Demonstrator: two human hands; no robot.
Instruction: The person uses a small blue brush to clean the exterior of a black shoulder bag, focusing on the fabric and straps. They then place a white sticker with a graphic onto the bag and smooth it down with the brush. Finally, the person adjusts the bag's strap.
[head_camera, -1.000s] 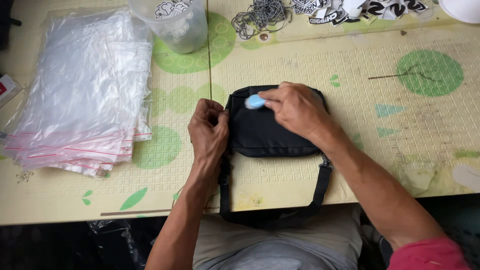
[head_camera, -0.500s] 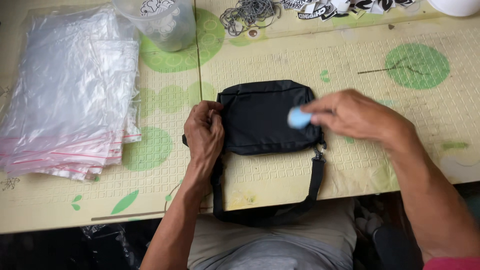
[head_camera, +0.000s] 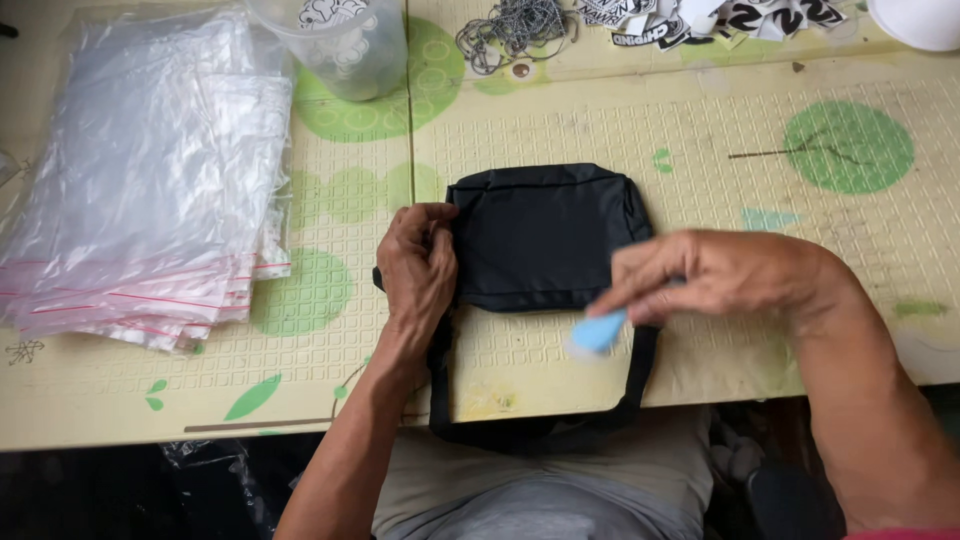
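Head view: black fabric pouch (head_camera: 545, 235) lies soft and light at frame centre on the bench (head_camera: 700, 160); left hand (head_camera: 418, 268) pinches its left edge, right hand (head_camera: 700, 275) grips a small blue piece (head_camera: 598, 330).

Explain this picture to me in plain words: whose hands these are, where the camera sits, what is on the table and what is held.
No machine here: a person works bare-handed, and the camera on their head looks down. The left hand grips the left edge of a small black bag lying flat on a yellow-green table. The right hand pinches a small light-blue piece, too blurred to identify, at the bag's lower right corner. A stack of clear plastic bags lies to the left; a clear cup and printed tags sit at the far edge.
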